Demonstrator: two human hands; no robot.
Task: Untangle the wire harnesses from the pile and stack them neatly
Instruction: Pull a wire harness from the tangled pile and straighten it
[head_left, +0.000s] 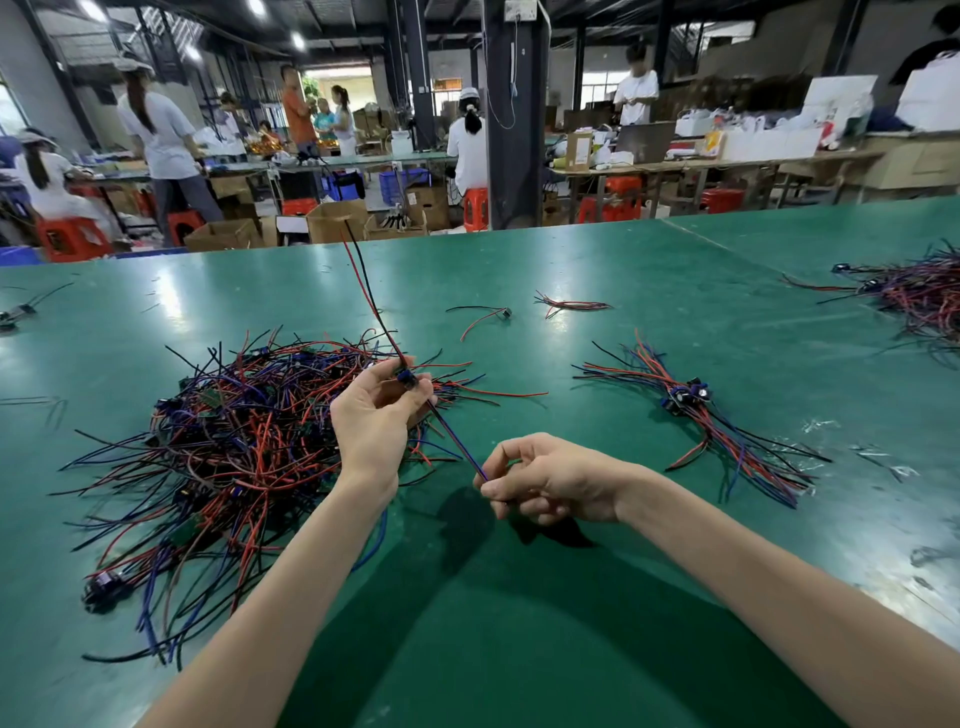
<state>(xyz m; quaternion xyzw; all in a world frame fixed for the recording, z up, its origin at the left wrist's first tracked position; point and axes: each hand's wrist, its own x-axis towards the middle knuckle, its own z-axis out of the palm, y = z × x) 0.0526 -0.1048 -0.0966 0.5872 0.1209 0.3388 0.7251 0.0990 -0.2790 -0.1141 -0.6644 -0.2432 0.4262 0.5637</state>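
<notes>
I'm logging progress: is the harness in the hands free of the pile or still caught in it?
Free. The harness is stretched between left hand and right hand, lifted above the pile.

Far pile (919, 296) — cut by edge.

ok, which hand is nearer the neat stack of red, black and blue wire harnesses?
Right. The right hand is just left of the neat stack of wire harnesses, pinching one harness's wire end. The left hand is farther left, over the tangled pile.
</notes>
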